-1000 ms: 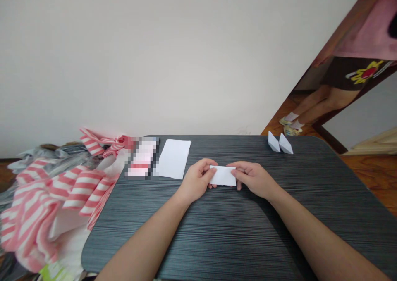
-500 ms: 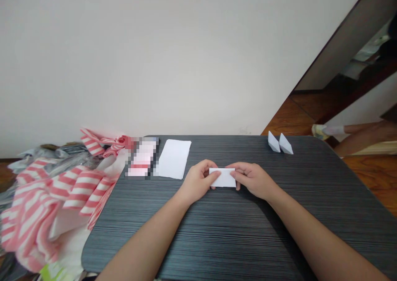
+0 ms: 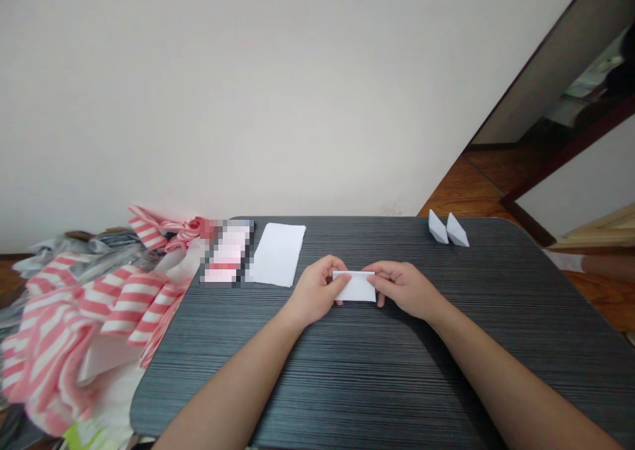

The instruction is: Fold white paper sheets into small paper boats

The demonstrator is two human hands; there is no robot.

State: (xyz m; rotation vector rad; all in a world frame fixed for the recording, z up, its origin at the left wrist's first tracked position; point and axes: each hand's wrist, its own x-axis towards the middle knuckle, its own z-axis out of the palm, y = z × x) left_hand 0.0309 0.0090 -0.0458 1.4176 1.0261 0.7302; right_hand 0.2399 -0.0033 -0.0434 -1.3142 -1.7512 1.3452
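A small folded piece of white paper (image 3: 355,287) is held level over the dark table, its long sides running left to right. My left hand (image 3: 320,288) pinches its left end, thumb on top and fingers beneath. At the right end my right hand (image 3: 404,288) grips it the same way, thumb on the near face. The fingertips under the paper are partly hidden. Beyond my right hand, two folded paper boats (image 3: 446,229) stand side by side near the table's far edge. A stack of white paper sheets (image 3: 278,254) lies beyond my left hand.
The dark wood-grain table (image 3: 317,384) has rounded corners and its far edge meets a pale wall (image 3: 297,92). A pixelated, phone-like item (image 3: 231,251) lies left of the sheets. Red-and-white striped cloth (image 3: 124,301) is heaped at the left. Another person's leg (image 3: 605,268) shows at the right.
The folded paper has shifted very slightly left between my hands, which keep their hold. The other person's leg at the right has moved nearer and lower in the view.
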